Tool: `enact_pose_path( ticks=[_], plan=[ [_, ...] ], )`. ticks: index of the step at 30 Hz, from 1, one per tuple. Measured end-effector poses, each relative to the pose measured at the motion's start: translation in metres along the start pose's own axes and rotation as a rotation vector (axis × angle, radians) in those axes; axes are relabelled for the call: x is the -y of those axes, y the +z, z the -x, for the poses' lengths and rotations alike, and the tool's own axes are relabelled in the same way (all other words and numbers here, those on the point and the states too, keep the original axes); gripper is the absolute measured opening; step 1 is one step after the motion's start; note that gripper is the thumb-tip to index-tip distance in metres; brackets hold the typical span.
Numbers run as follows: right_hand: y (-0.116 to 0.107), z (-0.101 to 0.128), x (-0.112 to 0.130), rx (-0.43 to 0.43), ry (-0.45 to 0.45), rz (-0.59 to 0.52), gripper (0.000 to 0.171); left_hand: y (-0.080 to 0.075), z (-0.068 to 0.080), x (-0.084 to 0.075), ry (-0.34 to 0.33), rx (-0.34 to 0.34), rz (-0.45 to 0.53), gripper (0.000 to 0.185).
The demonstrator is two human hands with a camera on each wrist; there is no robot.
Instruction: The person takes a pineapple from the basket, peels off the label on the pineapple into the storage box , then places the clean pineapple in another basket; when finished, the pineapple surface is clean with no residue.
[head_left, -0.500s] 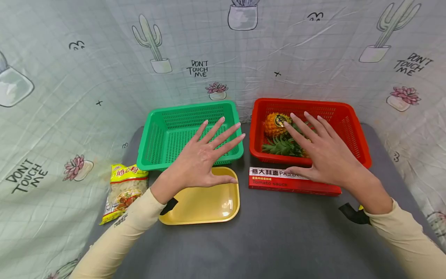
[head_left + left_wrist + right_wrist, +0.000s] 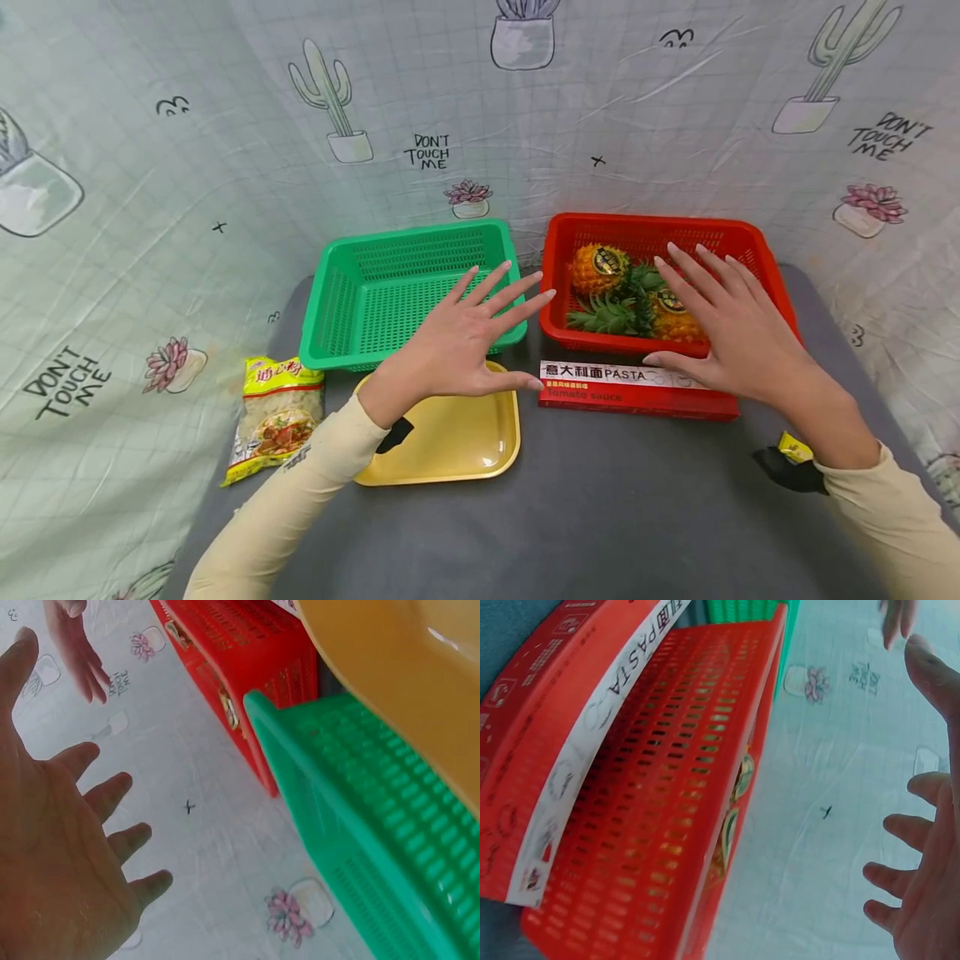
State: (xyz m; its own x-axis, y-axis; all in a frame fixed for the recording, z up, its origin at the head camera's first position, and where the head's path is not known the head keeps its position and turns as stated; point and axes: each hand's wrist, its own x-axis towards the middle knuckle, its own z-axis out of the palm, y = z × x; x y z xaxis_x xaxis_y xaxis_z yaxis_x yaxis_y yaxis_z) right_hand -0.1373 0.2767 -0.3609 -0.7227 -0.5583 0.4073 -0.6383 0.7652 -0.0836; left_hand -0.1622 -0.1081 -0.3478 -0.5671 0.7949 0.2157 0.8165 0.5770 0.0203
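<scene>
Eight things on a grey tabletop.

One yellow tray, one pasta bag, one yellow packet and one red box are set before one green basket and one red basket, two pineapples inside; a printed sheet is hung behind. Left hand and right hand are raised, fingers spread.

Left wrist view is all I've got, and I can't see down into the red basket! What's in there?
Observer: Two pineapples with leafy green tops lie in the red basket; the head view shows them.

Child: Yum! My picture chops off the yellow tray. Is anything lying to the left of it?

Observer: Yes, to the left of the yellow tray, a food packet with yellow ends lies on the gray table.
</scene>
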Motion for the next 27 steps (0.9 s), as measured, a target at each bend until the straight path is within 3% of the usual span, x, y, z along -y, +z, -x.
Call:
enact_pose_path(
  ticks=[6, 18, 27],
  plan=[
    [-0.003, 0.016, -0.011, -0.052, 0.052, -0.035, 0.106, 0.014, -0.017, -0.008, -0.02, 0.083, 0.052, 0.101],
    [-0.001, 0.043, -0.037, -0.066, 0.19, -0.026, 0.108, 0.031, -0.052, -0.025, 0.051, 0.055, 0.064, 0.101],
    [0.01, 0.062, -0.054, -0.051, 0.32, -0.07, 0.108, 0.036, -0.082, -0.021, 0.055, 0.073, 0.061, 0.097]
  ],
)
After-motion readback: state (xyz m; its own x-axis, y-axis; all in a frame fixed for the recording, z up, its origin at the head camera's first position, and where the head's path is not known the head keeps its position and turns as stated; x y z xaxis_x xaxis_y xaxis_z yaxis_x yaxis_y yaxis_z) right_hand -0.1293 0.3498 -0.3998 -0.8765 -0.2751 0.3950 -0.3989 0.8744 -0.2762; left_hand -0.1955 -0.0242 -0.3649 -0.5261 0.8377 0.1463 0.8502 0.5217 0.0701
